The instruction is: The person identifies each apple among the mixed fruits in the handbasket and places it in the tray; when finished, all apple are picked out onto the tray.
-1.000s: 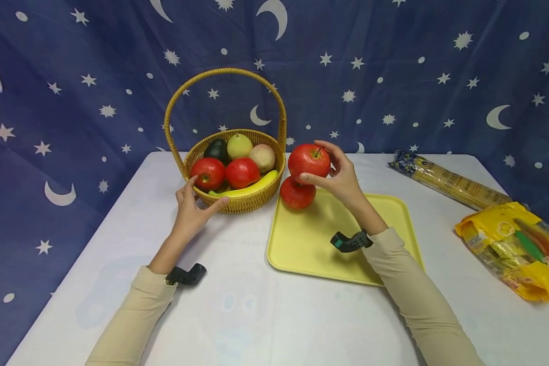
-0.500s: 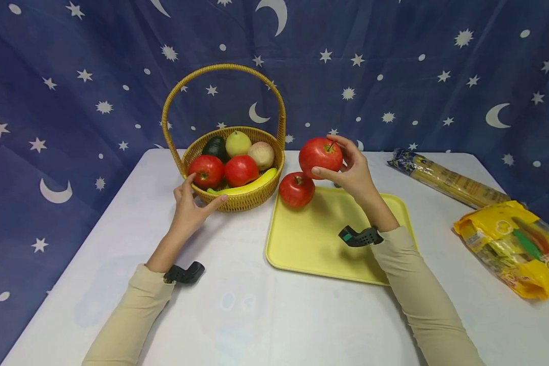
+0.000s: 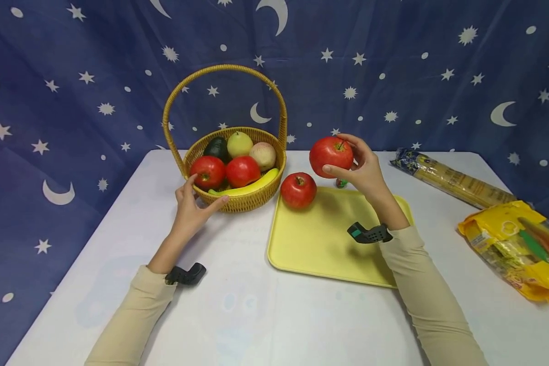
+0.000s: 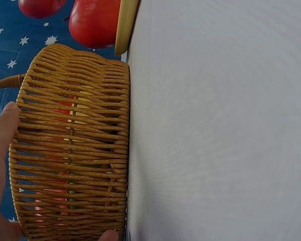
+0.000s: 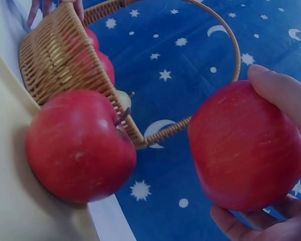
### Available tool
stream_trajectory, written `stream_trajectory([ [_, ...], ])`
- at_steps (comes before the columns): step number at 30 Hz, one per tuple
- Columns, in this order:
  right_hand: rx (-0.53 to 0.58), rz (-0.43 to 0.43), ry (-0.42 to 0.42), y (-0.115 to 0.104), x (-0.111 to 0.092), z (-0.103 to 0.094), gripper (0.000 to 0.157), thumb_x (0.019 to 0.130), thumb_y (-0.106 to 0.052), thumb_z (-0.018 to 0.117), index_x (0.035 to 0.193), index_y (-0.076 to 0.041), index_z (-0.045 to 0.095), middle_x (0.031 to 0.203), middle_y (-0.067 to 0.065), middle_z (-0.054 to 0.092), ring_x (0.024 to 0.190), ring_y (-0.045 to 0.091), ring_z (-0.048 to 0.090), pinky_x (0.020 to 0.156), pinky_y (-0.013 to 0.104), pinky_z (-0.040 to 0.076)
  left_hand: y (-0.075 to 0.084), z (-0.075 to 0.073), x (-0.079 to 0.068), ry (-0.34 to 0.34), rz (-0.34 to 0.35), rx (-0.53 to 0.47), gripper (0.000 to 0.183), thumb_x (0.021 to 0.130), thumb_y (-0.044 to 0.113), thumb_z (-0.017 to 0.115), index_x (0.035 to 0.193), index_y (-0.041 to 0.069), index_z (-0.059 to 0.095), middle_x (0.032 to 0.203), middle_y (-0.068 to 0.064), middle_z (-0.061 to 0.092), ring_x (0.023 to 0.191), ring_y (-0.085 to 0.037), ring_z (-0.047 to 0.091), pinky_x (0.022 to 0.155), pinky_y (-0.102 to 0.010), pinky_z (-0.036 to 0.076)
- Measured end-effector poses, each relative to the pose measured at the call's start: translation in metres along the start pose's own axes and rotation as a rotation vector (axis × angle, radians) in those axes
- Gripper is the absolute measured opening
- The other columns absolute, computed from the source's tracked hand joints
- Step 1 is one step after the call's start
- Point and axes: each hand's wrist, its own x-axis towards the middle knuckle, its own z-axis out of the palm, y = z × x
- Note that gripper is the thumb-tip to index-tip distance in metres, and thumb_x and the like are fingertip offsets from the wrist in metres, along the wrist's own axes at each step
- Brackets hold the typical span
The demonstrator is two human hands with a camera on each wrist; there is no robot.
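In the head view, my right hand point(image 3: 365, 170) holds a red apple point(image 3: 331, 156) between thumb and fingers, raised over the back of the yellow tray point(image 3: 320, 249). Another red apple point(image 3: 298, 190) rests on the tray's back left corner. My left hand point(image 3: 189, 211) grips the front left of the wicker basket point(image 3: 251, 203), its thumb at the rim in the left wrist view. Inside the basket lie two red fruits point(image 3: 243, 172), a banana point(image 3: 251, 187), a dark green avocado point(image 3: 217, 149), a pale pear point(image 3: 239, 145) and a pinkish peach point(image 3: 263, 155).
A small green and red item point(image 3: 341, 183) shows partly at the tray's back edge, below the held apple. To the right lie a long packet of dry noodles point(image 3: 453, 179) and a yellow packaged bag point(image 3: 514, 249). The basket's tall handle point(image 3: 226, 67) arches upward.
My right hand has carried the apple to the right and slightly up, away from the apple on the tray, which now shows fully. My left hand stays at the basket.
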Motion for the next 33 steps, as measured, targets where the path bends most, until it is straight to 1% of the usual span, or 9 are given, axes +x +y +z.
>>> stream_trajectory([
  [5, 0.0, 0.023, -0.005, 0.002, 0.002, -0.007, 0.069, 0.081, -0.008, 0.078, 0.142, -0.01, 0.047, 0.138, 0.008, 0.051, 0.123, 0.021, 0.049, 0.095, 0.032, 0.051, 0.0, 0.0, 0.0, 0.004, -0.004, -0.004, 0.1, 0.086, 0.04, 0.074, 0.155, 0.008, 0.009, 0.149, -0.026, 0.008, 0.136, -0.043, 0.033, 0.11, -0.053, 0.034],
  [11, -0.039, 0.051, -0.033, 0.004, 0.001, -0.012, 0.069, 0.081, -0.009, 0.079, 0.142, -0.014, 0.048, 0.139, 0.008, 0.05, 0.123, 0.021, 0.049, 0.099, 0.037, 0.049, 0.0, 0.0, 0.001, 0.001, -0.004, -0.005, 0.1, 0.086, 0.039, 0.074, 0.155, 0.008, 0.009, 0.149, -0.026, 0.007, 0.136, -0.043, 0.032, 0.111, -0.052, 0.033],
  [13, -0.043, 0.053, -0.043, 0.005, 0.001, -0.014, 0.069, 0.08, -0.009, 0.079, 0.142, -0.015, 0.048, 0.138, 0.008, 0.05, 0.122, 0.021, 0.05, 0.098, 0.036, 0.05, 0.0, 0.0, 0.0, -0.001, -0.003, -0.006, 0.1, 0.086, 0.039, 0.074, 0.155, 0.007, 0.009, 0.149, -0.026, 0.007, 0.136, -0.043, 0.032, 0.111, -0.052, 0.033],
  [20, -0.022, 0.027, -0.093, 0.009, 0.001, -0.021, 0.069, 0.08, -0.006, 0.079, 0.141, -0.011, 0.048, 0.136, 0.008, 0.051, 0.118, 0.021, 0.05, 0.089, 0.025, 0.053, 0.0, 0.0, 0.0, -0.003, 0.0, -0.003, 0.1, 0.086, 0.039, 0.074, 0.155, 0.007, 0.009, 0.149, -0.026, 0.007, 0.137, -0.043, 0.031, 0.111, -0.052, 0.032],
  [24, -0.026, 0.023, -0.116, 0.011, 0.001, -0.025, 0.068, 0.08, -0.005, 0.079, 0.141, -0.011, 0.049, 0.136, 0.008, 0.051, 0.119, 0.021, 0.05, 0.089, 0.024, 0.053, 0.0, 0.0, 0.0, -0.002, 0.004, 0.0, 0.1, 0.086, 0.038, 0.074, 0.155, 0.007, 0.009, 0.149, -0.026, 0.008, 0.136, -0.043, 0.032, 0.111, -0.052, 0.033],
  [28, -0.039, 0.042, -0.139, 0.012, 0.001, -0.03, 0.066, 0.081, -0.005, 0.078, 0.14, -0.013, 0.05, 0.137, 0.008, 0.05, 0.12, 0.021, 0.05, 0.09, 0.025, 0.052, -0.001, 0.0, 0.0, -0.002, 0.005, 0.0, 0.099, 0.086, 0.038, 0.074, 0.155, 0.007, 0.009, 0.148, -0.026, 0.008, 0.136, -0.043, 0.032, 0.112, -0.052, 0.032],
  [33, -0.07, 0.095, -0.173, 0.013, 0.0, -0.034, 0.067, 0.081, -0.006, 0.078, 0.141, -0.014, 0.05, 0.139, 0.007, 0.049, 0.121, 0.02, 0.048, 0.09, 0.024, 0.052, 0.0, 0.0, 0.0, -0.002, 0.01, -0.002, 0.099, 0.086, 0.037, 0.074, 0.155, 0.006, 0.009, 0.148, -0.027, 0.008, 0.136, -0.042, 0.032, 0.112, -0.052, 0.032],
])
